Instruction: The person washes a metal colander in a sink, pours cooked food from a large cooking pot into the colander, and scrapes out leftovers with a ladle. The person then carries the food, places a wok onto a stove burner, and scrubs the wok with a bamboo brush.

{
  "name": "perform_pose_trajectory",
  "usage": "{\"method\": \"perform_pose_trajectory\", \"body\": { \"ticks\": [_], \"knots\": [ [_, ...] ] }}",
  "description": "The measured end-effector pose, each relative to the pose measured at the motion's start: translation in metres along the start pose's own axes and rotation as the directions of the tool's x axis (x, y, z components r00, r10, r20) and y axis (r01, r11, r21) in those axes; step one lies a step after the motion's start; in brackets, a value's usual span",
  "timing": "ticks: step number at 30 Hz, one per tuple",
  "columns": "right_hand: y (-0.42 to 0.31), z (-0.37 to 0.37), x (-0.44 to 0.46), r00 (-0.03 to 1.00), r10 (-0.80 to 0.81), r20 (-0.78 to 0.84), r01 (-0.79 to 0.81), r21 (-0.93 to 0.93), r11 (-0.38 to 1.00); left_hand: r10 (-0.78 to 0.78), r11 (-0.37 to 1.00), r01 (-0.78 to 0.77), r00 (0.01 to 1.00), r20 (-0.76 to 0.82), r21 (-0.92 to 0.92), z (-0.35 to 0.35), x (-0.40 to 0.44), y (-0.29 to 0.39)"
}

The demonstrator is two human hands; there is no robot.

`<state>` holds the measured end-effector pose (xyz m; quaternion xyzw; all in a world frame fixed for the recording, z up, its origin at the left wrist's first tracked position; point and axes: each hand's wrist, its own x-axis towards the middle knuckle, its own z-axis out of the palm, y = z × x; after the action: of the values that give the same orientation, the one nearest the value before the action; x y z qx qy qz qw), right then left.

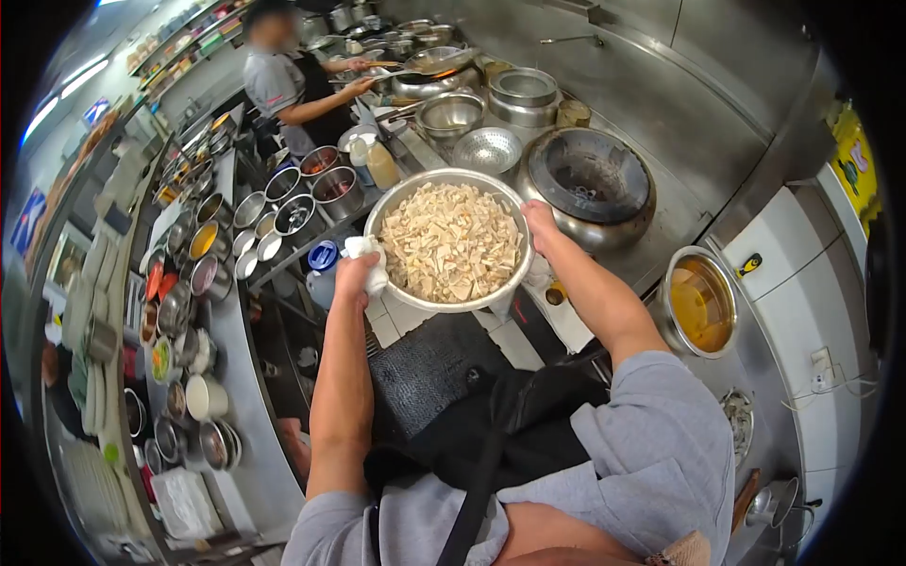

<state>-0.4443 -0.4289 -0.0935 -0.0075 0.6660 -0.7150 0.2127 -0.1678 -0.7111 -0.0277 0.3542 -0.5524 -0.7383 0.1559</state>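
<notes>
Held out in front of me is a large round metal bowl (pixel 442 306), full of pale, flat sliced pieces of food (pixel 453 241). My left hand (pixel 355 274) is closed on the bowl's left rim, with a folded white cloth (pixel 374 268) between palm and metal. On the opposite side, my right hand (pixel 539 224) grips the right rim; most of its fingers are hidden behind the bowl. The bowl is roughly level, above the gap between the counter and the stove. Just beyond my right hand sits a blackened wok (pixel 590 174) on a round burner.
Behind the bowl are a perforated metal strainer (pixel 487 151) and a metal pot (pixel 451 115). A co-worker (pixel 300 90) handles a pan at the far stove. Several metal containers (pixel 337 187) line the left. A pot of yellow-brown liquid (pixel 700 304) stands right. A black mat (pixel 429 373) covers the floor.
</notes>
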Motion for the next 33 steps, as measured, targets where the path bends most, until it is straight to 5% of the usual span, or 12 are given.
{"method": "perform_pose_trajectory", "body": {
  "ticks": [9, 16, 17, 20, 22, 24, 28, 32, 33],
  "knots": [
    [-0.018, -0.029, 0.191, 0.968, -0.021, -0.248, -0.001, -0.086, 0.996, -0.088, 0.986, 0.081, 0.995, 0.043, 0.146, 0.128, 0.209, 0.059],
    [0.023, -0.081, 0.278, 0.859, 0.004, -0.511, -0.083, -0.130, 0.988, -0.138, 0.973, 0.085, 0.959, 0.247, 0.214, 0.211, 0.380, 0.004],
    [0.057, -0.075, 0.319, 0.879, 0.002, -0.477, -0.083, -0.150, 0.985, -0.099, 0.976, 0.064, 0.982, 0.161, 0.208, 0.206, 0.388, -0.011],
    [0.070, -0.107, 0.332, 0.764, -0.012, -0.646, -0.117, -0.156, 0.981, -0.198, 0.963, 0.138, 0.944, 0.263, 0.230, 0.243, 0.429, -0.035],
    [0.081, -0.112, 0.335, 0.643, -0.134, -0.754, -0.218, -0.348, 0.912, -0.214, 0.931, 0.112, 0.938, 0.271, 0.348, 0.256, 0.440, -0.032],
    [0.105, -0.098, 0.364, 0.755, -0.062, -0.653, -0.156, -0.271, 0.950, -0.149, 0.929, 0.084, 0.976, 0.157, 0.360, 0.241, 0.439, -0.035],
    [0.072, -0.102, 0.336, 0.794, 0.060, -0.605, -0.257, -0.244, 0.935, -0.050, 0.928, -0.053, 0.962, 0.267, 0.368, 0.260, 0.467, -0.049],
    [0.044, -0.083, 0.322, 0.850, -0.204, -0.485, -0.260, -0.725, 0.638, -0.056, 0.918, -0.060, 0.959, 0.278, 0.393, 0.250, 0.459, -0.033],
    [0.038, -0.074, 0.314, 0.744, -0.513, -0.427, -0.157, -0.859, 0.488, -0.060, 0.921, -0.065, 0.951, 0.303, 0.385, 0.251, 0.457, -0.028]
  ]
}}
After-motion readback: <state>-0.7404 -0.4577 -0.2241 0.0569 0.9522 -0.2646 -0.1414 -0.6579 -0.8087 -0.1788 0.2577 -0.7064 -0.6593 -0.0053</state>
